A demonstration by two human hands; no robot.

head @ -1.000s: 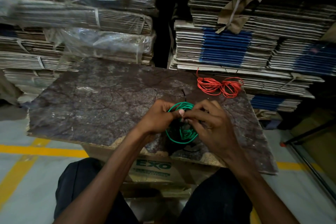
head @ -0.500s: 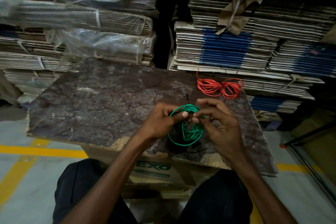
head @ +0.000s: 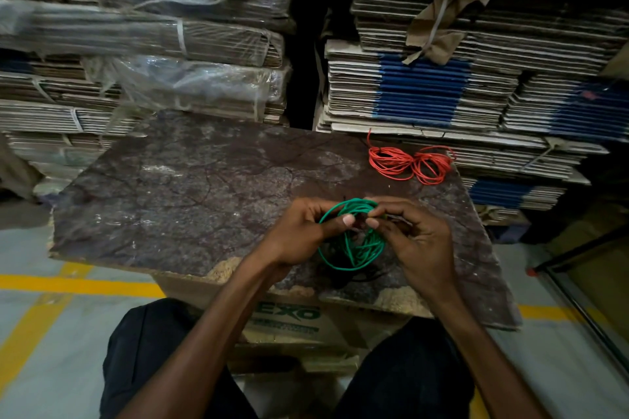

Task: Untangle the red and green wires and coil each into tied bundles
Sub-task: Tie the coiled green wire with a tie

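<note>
One green wire coil (head: 354, 241) at lower centre of frame above the worn desk (head: 190, 187), left hand (head: 299, 235) and right hand (head: 415, 241) each pinching its top strands in a closed grip, one red wire bundle (head: 410, 163) at the desk's upper right corner, cardboard box (head: 289, 320) under the desk reading "EXO", flattened carton stacks (head: 425, 92) behind.

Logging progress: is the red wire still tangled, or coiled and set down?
Coiled and set down. The thin red wire lies in a figure-eight bundle pinched at the middle on the dark worn board, touched by neither hand.
</note>
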